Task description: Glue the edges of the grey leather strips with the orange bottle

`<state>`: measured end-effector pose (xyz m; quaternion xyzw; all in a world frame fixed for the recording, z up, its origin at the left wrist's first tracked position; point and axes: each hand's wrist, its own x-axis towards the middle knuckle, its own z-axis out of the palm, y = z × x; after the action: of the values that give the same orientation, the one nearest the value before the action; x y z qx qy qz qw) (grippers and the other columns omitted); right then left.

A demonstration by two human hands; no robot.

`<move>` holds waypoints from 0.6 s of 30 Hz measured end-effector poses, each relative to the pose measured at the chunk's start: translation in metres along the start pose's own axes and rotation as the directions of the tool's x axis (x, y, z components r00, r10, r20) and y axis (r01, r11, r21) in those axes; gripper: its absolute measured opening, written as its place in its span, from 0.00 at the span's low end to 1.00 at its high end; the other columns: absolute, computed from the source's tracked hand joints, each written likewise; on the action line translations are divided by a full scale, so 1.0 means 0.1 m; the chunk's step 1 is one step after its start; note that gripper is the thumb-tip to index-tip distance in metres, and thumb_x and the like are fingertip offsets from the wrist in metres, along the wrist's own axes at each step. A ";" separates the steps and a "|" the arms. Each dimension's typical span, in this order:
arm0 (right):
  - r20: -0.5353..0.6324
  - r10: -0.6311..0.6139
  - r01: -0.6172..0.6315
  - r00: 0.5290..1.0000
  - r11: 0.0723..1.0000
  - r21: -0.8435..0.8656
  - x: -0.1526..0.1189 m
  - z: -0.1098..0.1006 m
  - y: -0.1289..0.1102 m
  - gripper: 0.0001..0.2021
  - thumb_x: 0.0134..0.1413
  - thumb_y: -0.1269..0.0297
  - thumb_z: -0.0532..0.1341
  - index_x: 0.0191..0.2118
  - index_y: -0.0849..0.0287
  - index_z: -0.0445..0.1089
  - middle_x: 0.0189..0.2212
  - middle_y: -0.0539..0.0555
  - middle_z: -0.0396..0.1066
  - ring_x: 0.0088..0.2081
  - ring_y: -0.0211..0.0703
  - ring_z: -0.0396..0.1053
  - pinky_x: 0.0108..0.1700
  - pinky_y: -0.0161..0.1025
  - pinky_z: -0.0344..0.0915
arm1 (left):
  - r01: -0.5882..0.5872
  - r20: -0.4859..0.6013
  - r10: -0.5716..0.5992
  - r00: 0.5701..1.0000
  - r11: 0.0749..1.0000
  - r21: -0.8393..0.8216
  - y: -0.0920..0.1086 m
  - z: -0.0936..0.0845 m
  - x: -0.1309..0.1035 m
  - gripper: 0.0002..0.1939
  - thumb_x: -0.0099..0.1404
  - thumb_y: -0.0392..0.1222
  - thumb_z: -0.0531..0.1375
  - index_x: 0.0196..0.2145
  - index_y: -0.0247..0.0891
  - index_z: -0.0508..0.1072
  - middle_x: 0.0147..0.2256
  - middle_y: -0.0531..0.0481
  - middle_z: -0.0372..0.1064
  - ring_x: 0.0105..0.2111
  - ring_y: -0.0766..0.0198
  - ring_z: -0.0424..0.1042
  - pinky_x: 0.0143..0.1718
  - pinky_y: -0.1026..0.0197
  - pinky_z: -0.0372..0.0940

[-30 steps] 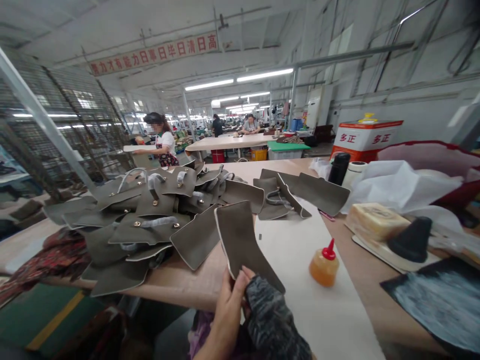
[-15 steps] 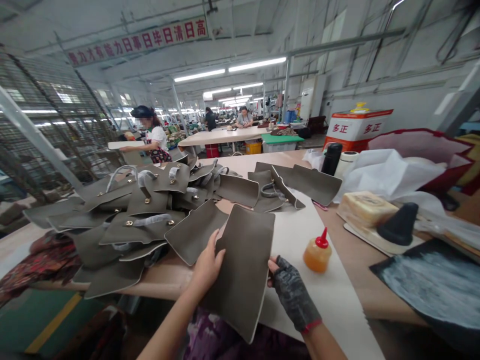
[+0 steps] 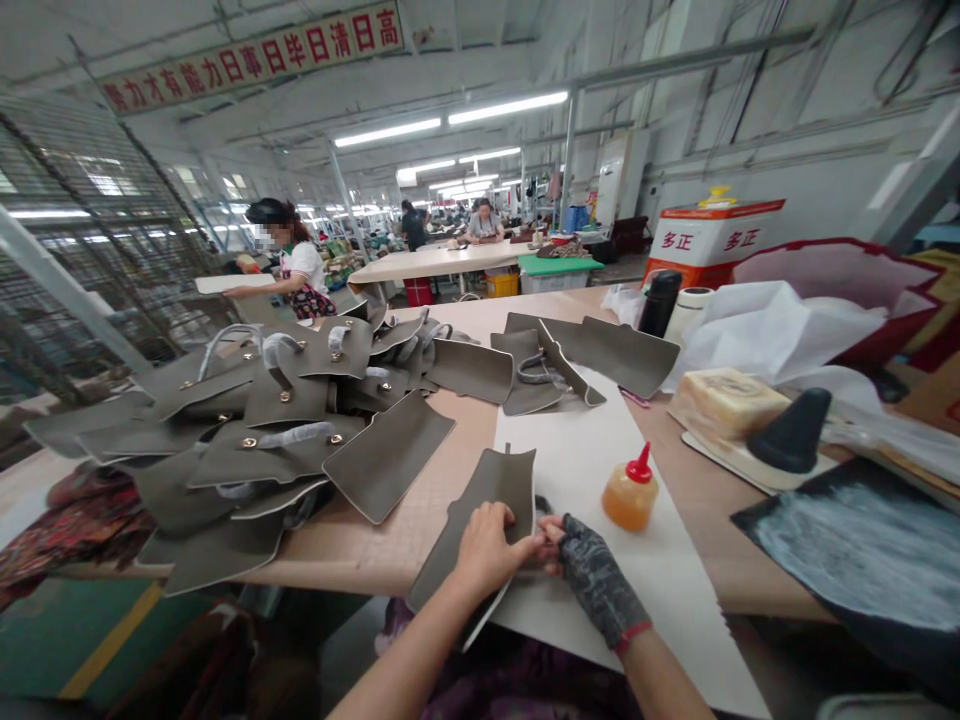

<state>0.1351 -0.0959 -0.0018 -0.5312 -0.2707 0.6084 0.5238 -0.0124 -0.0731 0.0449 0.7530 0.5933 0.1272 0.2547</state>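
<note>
A grey-brown leather bag panel [image 3: 491,495] lies folded on the table's near edge, partly over a white paper sheet [image 3: 592,440]. My left hand [image 3: 487,548] presses down on the panel's middle. My right hand [image 3: 589,575], in a dark fingerless glove, pinches the panel's right edge beside the left hand. A small orange glue bottle [image 3: 630,495] with a red cap stands on the paper just right of my hands.
A heap of similar grey leather pieces [image 3: 262,430] with handles covers the table's left half. More panels [image 3: 570,360] lie farther back. At right are a yellowish block [image 3: 727,400], a black cone [image 3: 791,430], white wrapping [image 3: 772,330] and a dark board [image 3: 862,540]. A person [image 3: 292,270] works at another table behind.
The panel was held upright in both hands, then spread open, and now it is folded and laid down on the table with both hands pressing on it.
</note>
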 end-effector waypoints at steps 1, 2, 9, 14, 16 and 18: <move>-0.011 0.001 -0.001 1.000 1.000 -0.016 0.01 -0.04 -0.03 0.20 0.34 0.50 0.67 0.32 0.58 0.68 0.26 0.54 0.72 0.25 0.45 0.71 0.21 0.36 0.66 | 0.006 -0.001 -0.006 1.000 1.000 0.000 0.00 0.00 -0.01 0.23 0.57 0.60 0.59 0.39 0.38 0.68 0.40 0.46 0.67 0.44 0.55 0.65 0.44 0.57 0.60; -0.020 0.003 -0.003 1.000 0.999 -0.032 0.03 -0.06 -0.05 0.20 0.35 0.50 0.66 0.34 0.58 0.68 0.27 0.55 0.73 0.26 0.45 0.71 0.21 0.36 0.66 | 0.011 -0.004 -0.011 1.000 1.000 0.002 0.01 0.01 -0.02 0.22 0.56 0.59 0.60 0.39 0.38 0.68 0.40 0.46 0.67 0.44 0.55 0.65 0.45 0.57 0.60; 0.031 -0.052 0.056 0.998 0.986 -0.158 0.10 0.12 -0.07 0.16 0.37 0.51 0.64 0.28 0.59 0.69 0.18 0.49 0.66 0.17 0.39 0.62 0.16 0.34 0.59 | 0.019 0.001 -0.019 1.000 0.997 -0.073 0.01 -0.06 -0.09 0.22 0.53 0.55 0.63 0.40 0.37 0.67 0.42 0.45 0.66 0.45 0.55 0.64 0.46 0.57 0.60; 0.066 -0.090 0.096 0.994 0.991 -0.093 0.05 0.23 -0.09 0.14 0.39 0.50 0.62 0.23 0.56 0.63 0.18 0.46 0.63 0.19 0.37 0.60 0.20 0.35 0.62 | 0.040 -0.030 -0.045 0.999 0.990 -0.133 -0.01 -0.11 -0.11 0.21 0.53 0.53 0.63 0.40 0.37 0.67 0.41 0.45 0.67 0.45 0.56 0.65 0.45 0.59 0.60; 0.088 -0.123 0.128 0.989 0.990 -0.061 0.02 0.26 -0.10 0.14 0.39 0.50 0.62 0.23 0.55 0.61 0.19 0.46 0.62 0.20 0.37 0.60 0.21 0.36 0.63 | 0.026 -0.047 -0.033 0.998 0.989 -0.142 0.00 -0.12 -0.10 0.19 0.56 0.52 0.61 0.39 0.37 0.68 0.40 0.46 0.68 0.42 0.57 0.66 0.42 0.60 0.60; 0.118 -0.162 0.168 0.980 0.985 -0.048 -0.01 0.29 -0.10 0.15 0.41 0.49 0.62 0.25 0.55 0.62 0.21 0.46 0.63 0.22 0.38 0.62 0.22 0.36 0.63 | -0.019 -0.053 0.011 0.999 0.987 -0.159 -0.01 -0.12 -0.07 0.14 0.61 0.50 0.57 0.37 0.37 0.69 0.38 0.47 0.69 0.40 0.59 0.67 0.39 0.61 0.60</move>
<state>0.1116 -0.0869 0.0160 -0.4862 -0.3607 0.5841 0.5408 -0.0211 -0.0771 0.0555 0.7311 0.5820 0.1958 0.2976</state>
